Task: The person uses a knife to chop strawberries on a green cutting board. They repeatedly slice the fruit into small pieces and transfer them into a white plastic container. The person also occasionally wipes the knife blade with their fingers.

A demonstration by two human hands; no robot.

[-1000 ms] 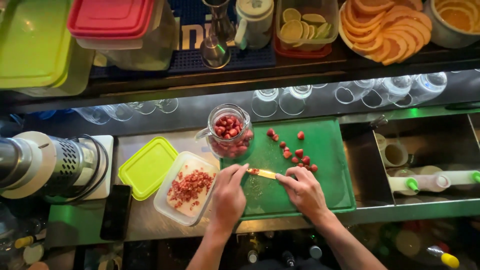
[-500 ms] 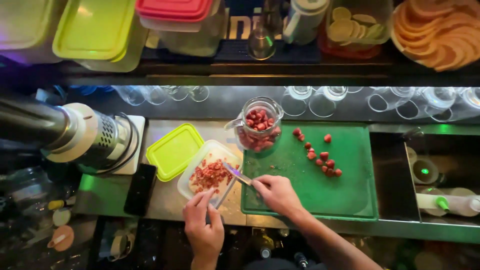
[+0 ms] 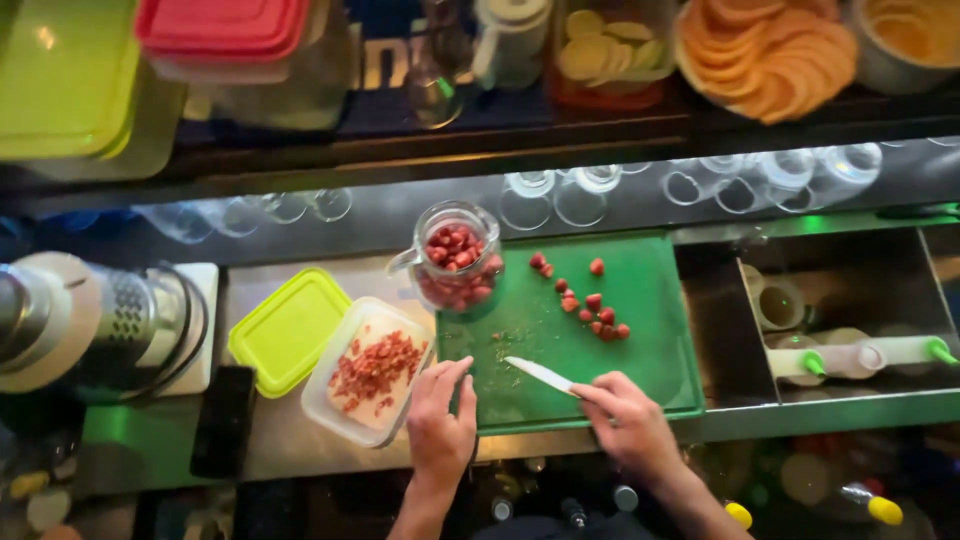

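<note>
Two bare hands are showing at the bottom of the view, the left hand (image 3: 440, 425) and the right hand (image 3: 628, 425), each running back into a bare forearm. No sleeves are showing as far as the forearms are reaching before the frame edge. Both hands are going gloveless. In the dim, blurred light, rings or a watch cannot be made out.

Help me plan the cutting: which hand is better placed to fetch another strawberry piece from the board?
Left hand: it is empty at the board's near edge. The right hand holds the knife. The strawberry pieces lie farther back.
</note>
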